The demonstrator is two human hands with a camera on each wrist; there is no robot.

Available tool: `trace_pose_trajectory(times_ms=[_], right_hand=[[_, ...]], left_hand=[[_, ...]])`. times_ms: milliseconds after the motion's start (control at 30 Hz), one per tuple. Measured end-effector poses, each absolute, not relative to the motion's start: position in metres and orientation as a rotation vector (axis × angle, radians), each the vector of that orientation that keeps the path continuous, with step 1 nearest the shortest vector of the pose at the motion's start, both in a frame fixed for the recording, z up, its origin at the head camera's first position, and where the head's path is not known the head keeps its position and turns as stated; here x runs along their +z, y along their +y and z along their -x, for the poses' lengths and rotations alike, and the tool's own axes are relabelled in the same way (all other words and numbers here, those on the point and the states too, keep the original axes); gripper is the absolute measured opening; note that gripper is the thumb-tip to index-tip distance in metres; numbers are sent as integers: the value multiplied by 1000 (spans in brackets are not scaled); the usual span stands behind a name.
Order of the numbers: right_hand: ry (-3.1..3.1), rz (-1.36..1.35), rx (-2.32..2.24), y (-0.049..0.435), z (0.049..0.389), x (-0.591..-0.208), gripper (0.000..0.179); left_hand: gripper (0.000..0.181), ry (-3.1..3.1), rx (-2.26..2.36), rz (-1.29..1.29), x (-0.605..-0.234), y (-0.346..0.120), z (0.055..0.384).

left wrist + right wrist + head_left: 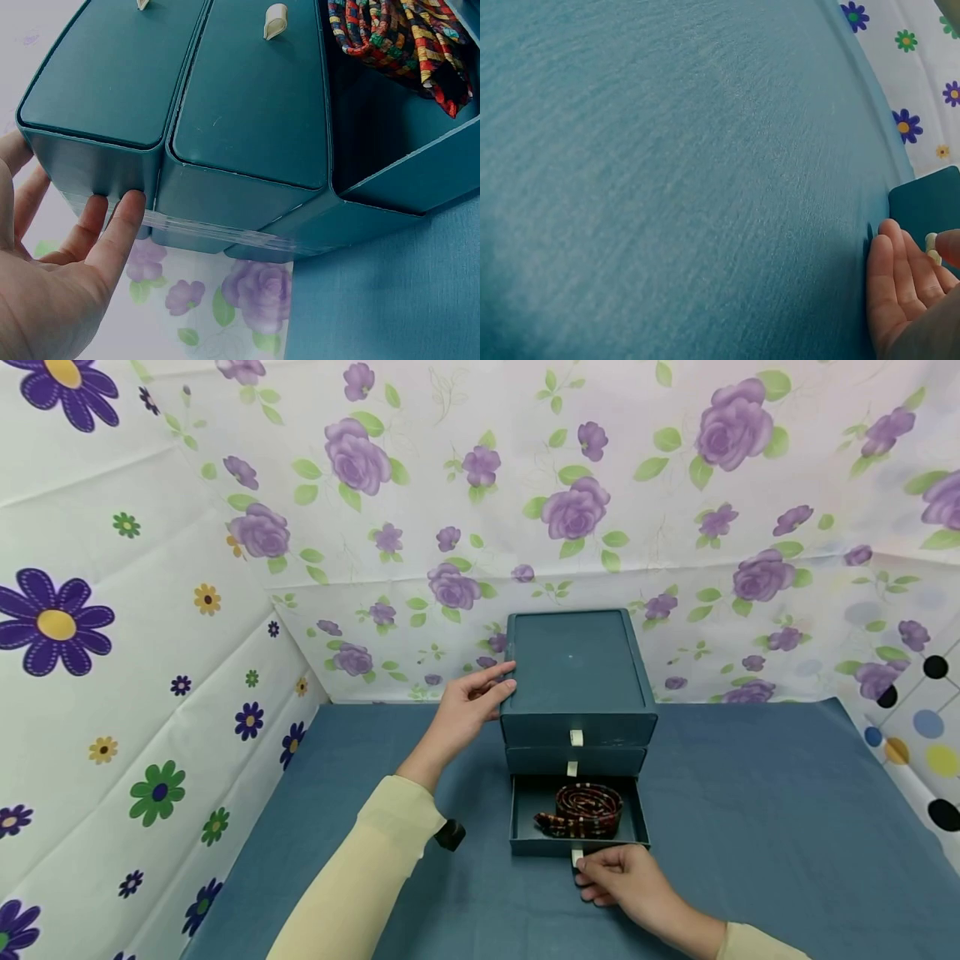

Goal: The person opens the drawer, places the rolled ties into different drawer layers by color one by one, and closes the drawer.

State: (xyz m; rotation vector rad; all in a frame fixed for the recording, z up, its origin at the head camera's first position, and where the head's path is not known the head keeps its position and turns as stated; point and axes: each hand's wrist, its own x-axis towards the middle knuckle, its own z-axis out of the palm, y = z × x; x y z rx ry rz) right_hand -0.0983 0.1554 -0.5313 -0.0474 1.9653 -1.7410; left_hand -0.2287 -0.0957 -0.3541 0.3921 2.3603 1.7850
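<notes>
A dark teal box of stacked drawers (577, 664) stands at the back of the table, its bottom drawer (528, 839) pulled out. Inside that drawer lies a rolled necktie (590, 810), multicoloured in the left wrist view, with one pointed end loose. My left hand (465, 706) rests its fingertips against the left side of the box, near the top; its fingers are fairly straight. At the drawer front, my right hand (633, 885) pinches a small cream pull tab (577, 857) between thumb and fingers. The two upper drawers are shut.
Blue cloth (750, 827) covers the table. Flowered sheets (450, 527) hang behind and at the left side. Each upper drawer has its own cream tab (576, 737). A small black object (451, 834) shows beside the left sleeve. Clear tape (225, 225) runs along the box's side.
</notes>
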Motion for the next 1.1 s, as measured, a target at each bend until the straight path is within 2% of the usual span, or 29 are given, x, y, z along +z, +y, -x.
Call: trace_pose_trajectory(times_ms=[1100], right_hand=[[1993,-110,-1872,150,111,-528,38]], left_hand=[[42,2358,1794,-382,-356,-96,231]])
